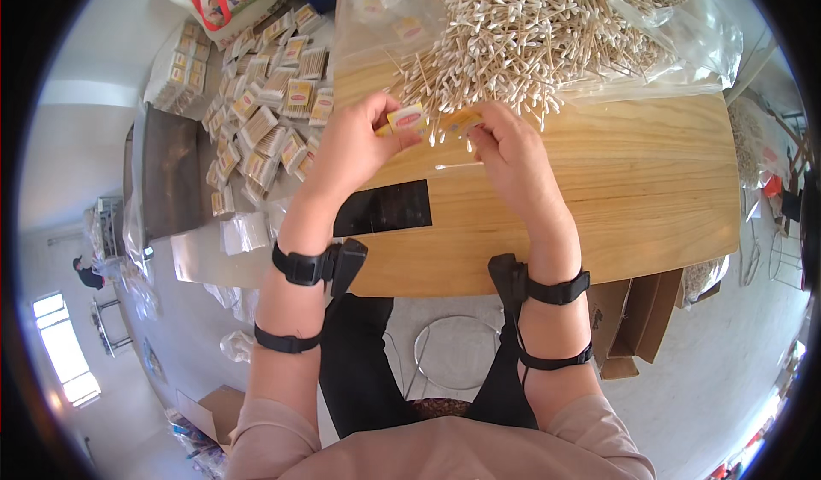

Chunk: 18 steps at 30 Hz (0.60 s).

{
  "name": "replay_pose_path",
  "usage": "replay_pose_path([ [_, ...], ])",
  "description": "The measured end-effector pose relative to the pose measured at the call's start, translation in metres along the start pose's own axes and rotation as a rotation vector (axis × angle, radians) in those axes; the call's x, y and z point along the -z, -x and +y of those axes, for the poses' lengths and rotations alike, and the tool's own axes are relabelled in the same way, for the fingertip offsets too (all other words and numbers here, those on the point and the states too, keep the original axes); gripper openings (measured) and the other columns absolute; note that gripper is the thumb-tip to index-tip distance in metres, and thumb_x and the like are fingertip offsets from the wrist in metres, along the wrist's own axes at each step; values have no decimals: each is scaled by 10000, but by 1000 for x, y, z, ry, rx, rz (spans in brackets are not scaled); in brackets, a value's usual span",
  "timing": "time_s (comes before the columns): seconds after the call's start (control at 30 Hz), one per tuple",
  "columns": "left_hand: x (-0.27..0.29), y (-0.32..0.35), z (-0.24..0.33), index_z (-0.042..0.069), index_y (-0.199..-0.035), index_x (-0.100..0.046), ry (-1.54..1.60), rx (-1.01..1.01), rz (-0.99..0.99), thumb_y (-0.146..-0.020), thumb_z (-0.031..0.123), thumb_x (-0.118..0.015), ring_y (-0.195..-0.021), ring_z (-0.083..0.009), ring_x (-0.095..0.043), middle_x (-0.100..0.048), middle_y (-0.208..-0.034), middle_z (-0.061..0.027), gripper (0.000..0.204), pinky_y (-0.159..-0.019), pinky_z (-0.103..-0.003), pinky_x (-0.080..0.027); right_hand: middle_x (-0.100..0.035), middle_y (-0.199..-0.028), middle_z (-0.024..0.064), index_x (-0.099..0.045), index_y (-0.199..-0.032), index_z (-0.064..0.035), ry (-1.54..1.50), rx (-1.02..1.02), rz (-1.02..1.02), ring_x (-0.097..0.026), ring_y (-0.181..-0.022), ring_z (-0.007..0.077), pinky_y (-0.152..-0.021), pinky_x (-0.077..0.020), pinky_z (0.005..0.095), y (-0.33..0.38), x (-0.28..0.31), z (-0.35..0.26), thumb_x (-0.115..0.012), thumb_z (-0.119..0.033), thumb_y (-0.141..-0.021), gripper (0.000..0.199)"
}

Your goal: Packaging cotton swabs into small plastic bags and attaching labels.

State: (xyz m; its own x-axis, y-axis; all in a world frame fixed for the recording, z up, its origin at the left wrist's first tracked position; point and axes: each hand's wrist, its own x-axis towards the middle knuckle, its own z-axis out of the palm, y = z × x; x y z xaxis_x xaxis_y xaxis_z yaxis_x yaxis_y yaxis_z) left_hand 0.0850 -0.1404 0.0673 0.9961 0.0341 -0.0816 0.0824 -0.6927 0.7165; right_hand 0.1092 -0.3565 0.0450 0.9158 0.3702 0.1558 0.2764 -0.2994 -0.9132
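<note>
My left hand (363, 138) is closed on a small yellow and white card (408, 119) with a red mark, held between thumb and fingers above the wooden table. Close by, my right hand (511, 142) pinches a flat yellowish card (460, 123), partly hidden by its fingers. A large heap of loose cotton swabs (522, 40) with wooden sticks lies just beyond both hands. One stray swab (460, 166) rests on the tabletop below my right hand's fingertips. To the left, many small packs of swabs (299, 95) with yellow labels are piled up.
A flat black rectangle (383, 207) lies on the wooden table (633, 181) near my left forearm. Clear plastic bags (376, 18) surround the swab heap. A cloth bag with red handles (218, 5) stands at the far left. Cardboard boxes (637, 318) sit below the table's right side.
</note>
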Motion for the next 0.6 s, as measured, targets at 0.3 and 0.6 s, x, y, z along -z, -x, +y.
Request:
replay_pose_path([
  [0.3,11,36,20,-2,-876,-649,-64,58,-291,-756,164,-818,-620,-154,-545,-630,-722,-116,265,-612,-307,-452,-613,-943,188,-586,-1069,-2,159,80,-324,-594,-884,391,-764,-463,449,9,-14,-3,-567,-58,-897,182],
  [0.6,19,21,18,-9,-932,-651,-46,79,-445,-781,175,-792,-722,-199,-656,-683,-790,-133,276,-664,-319,-487,-609,-964,191,-579,-992,-5,106,91,-329,-600,-901,417,-772,-485,473,11,-25,-17,-526,-16,-891,114],
])
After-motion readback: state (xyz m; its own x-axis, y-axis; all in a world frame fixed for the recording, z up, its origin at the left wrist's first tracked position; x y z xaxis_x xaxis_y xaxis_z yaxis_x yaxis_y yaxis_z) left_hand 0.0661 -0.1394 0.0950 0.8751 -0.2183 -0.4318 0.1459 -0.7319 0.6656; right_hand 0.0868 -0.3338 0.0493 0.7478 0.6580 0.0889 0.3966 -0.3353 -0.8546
